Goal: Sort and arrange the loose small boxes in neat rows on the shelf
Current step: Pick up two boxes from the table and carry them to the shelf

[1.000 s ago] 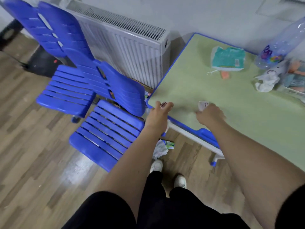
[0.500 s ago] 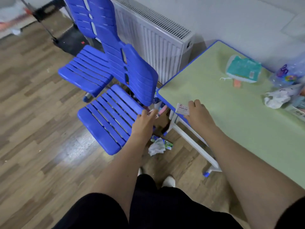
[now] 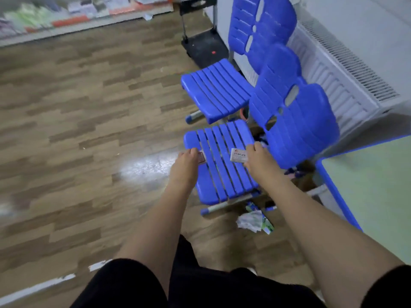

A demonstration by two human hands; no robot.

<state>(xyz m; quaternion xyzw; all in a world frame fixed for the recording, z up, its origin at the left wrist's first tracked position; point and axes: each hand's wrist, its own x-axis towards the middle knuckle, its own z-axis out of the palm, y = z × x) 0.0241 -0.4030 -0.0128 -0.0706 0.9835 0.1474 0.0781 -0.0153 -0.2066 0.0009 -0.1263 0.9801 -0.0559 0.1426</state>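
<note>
My right hand [image 3: 258,158] grips a small white staples box [image 3: 238,155] by its right end, label facing up. My left hand [image 3: 185,162] holds another small box [image 3: 201,157], of which only a white face with a red mark shows past the fingers. Both hands hover above the seat of the nearer blue chair [image 3: 219,165]. A low shelf [image 3: 73,21] with blurred stock runs along the far wall at the top left.
A second blue chair [image 3: 213,87] stands behind the first, next to a white radiator [image 3: 347,78]. The green table with a blue rim [image 3: 338,192] is at the right edge. Crumpled wrappers [image 3: 254,220] lie on the wooden floor under the chair. A black stand [image 3: 203,44] is beyond.
The view has swung left, away from the table and toward the open floor and shelf. Both hands left the table edge and now carry their boxes over the chair seat.
</note>
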